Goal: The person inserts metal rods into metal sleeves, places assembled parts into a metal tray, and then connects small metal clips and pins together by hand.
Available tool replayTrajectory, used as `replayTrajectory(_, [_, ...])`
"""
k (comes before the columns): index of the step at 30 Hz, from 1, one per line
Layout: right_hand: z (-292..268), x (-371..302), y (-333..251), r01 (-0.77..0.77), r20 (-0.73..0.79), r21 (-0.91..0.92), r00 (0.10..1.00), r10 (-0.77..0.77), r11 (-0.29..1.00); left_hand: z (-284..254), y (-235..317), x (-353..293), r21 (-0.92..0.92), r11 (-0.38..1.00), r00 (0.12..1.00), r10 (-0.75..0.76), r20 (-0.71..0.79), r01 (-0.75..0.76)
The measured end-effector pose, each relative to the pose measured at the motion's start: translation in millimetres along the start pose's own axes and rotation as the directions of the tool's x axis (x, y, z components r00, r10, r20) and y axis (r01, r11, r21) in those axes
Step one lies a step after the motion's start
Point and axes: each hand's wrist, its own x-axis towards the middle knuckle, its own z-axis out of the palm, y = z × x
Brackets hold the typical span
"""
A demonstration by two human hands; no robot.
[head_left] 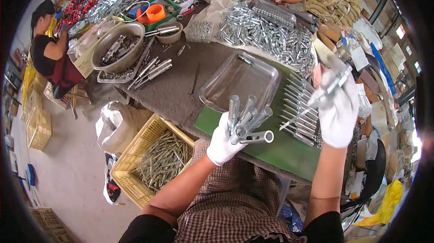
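Observation:
My left hand (220, 146), in a white glove, is closed around a bunch of several silvery metal tubes (233, 111), their hollow ends fanned out upward and to the right. My right hand (338, 112), also gloved in white, is raised at the right and closed on a slim metal rod (294, 119) that points down to the left. The upper end of that piece is blurred. Beneath and beside it, a row of metal rods (302, 103) lies side by side on a green mat (280, 155). A shallow metal tray (221, 87) sits beyond my left hand, with a small metal piece in it.
A heap of metal parts (266, 30) covers the table's far side. Bowls, including a large one (101, 62), stand at the left. A yellow crate (124, 173) of rods is below the table's front edge. Two other people sit at the far side and far left.

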Motion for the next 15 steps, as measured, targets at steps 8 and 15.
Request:
replayTrajectory(8, [22,-37,8,0.161,0.247,-0.523,0.969,-0.033,0.837,4,-1,3,-0.017,1.0,1.0,-0.001,0.001,0.001])
replayTrajectory(15, [24,-34,22,0.41,0.407,-0.578,0.894,-0.187,0.705,6,1,-1,-0.078,0.997,0.998,0.011,-0.056,-0.016])
